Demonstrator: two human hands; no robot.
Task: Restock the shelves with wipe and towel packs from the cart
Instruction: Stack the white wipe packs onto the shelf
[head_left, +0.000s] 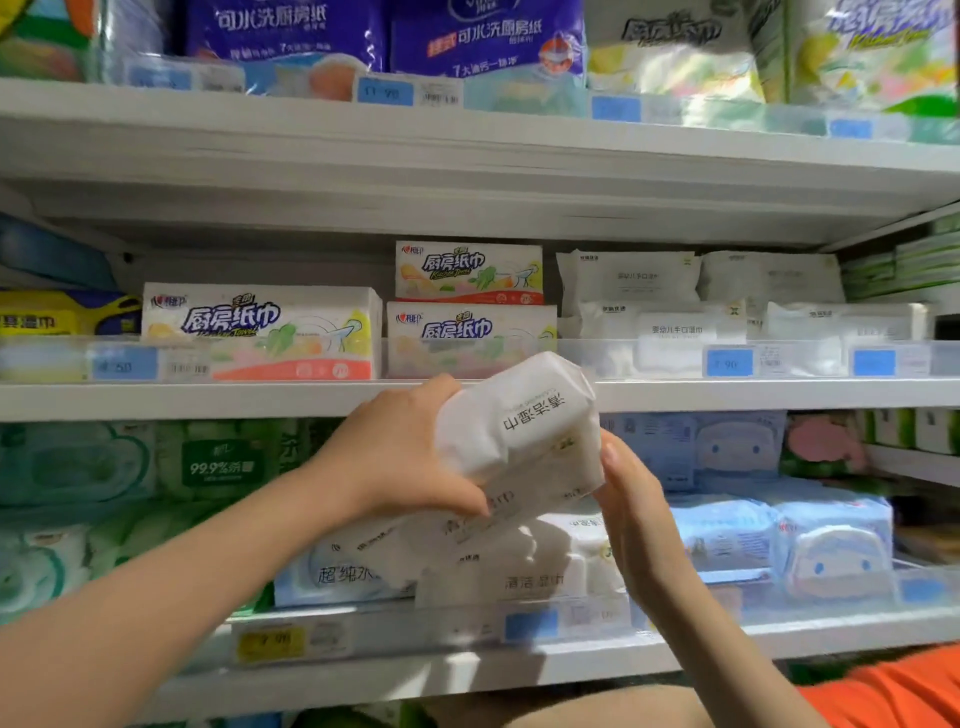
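A white wipe pack (524, 415) with dark upside-down lettering is held tilted in front of the middle shelf edge (208, 400). My left hand (400, 452) grips its left end, fingers curled under it. On the pack's right end my right hand (634, 509) rests with fingers fairly straight. A second white pack (467, 525) appears to lie right beneath the first, under my left fingers. More white wipe packs (524, 577) stand on the lower shelf behind my hands.
The middle shelf holds kitchen towel packs (260, 327) at left and white wipe packs (649, 322) at right. Blue baby wipe packs (831, 540) fill the lower shelf's right side, green packs (218, 462) its left. Purple towel packs (384, 36) stand on the top shelf.
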